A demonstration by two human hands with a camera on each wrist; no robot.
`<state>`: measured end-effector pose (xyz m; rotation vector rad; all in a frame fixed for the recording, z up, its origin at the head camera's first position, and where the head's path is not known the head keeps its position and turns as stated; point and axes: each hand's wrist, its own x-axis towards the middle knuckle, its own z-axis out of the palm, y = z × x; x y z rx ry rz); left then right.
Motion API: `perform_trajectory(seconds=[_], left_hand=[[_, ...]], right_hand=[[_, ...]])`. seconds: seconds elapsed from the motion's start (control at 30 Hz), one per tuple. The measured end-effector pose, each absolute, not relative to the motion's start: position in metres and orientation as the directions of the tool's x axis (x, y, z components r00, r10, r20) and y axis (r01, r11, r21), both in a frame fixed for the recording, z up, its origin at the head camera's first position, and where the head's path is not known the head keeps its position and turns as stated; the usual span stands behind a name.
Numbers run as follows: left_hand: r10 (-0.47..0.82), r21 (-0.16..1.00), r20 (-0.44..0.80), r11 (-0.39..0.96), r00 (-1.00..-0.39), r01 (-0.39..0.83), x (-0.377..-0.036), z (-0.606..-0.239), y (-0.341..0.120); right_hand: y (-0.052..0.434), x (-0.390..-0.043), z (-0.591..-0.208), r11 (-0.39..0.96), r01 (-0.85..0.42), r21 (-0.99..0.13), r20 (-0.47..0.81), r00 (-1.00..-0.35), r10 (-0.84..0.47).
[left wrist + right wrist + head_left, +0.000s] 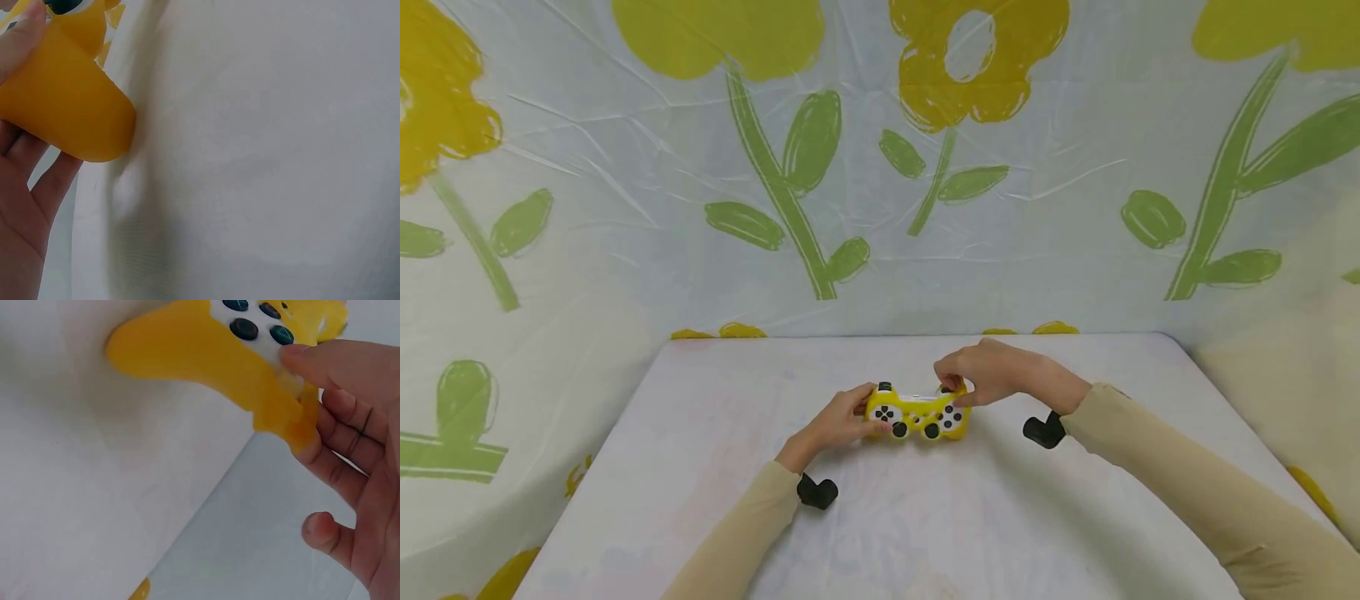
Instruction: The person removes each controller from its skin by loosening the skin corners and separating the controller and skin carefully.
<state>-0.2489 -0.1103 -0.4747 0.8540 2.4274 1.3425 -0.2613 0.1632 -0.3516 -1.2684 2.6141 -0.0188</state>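
Behind the table [700, 467] hangs a large plastic sheet [1045, 242] printed with yellow flowers and green stems; it also covers both sides. White cloth covers the table top.

Near the middle of the table, a little toward its far edge, a yellow game controller [917, 414] with black buttons and two black sticks is held between both hands. It seems to be just above the cloth or lightly touching it; I cannot tell which. The left hand [838, 423] grips the left handle of the controller, with the thumb lying on its face. The right hand [992, 372] comes from above the controller and pinches its upper right edge with curled fingers.

One possible risk, in my judgement: the right hand holds only by the fingertips, so the smooth controller could slip and turn out of this pinch if the left hand loosens.

The head view shows the whole controller and both beige sleeves. The left wrist view shows only the rounded handle [69, 112] lying in the palm. The right wrist view shows the thumb [331, 362] pressing beside the four dark buttons [257, 320].
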Motion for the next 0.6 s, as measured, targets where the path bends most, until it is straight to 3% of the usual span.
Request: perform_trajectory(seconds=[0.6], left_hand=[[0.615, 0.803, 0.036, 0.452, -0.788, 0.39, -0.2482, -0.4671, -0.1092]], right_hand=[[0.1579, -0.2659, -0.3555, 0.536, -0.842, -0.063, -0.161, -0.522, -0.838]])
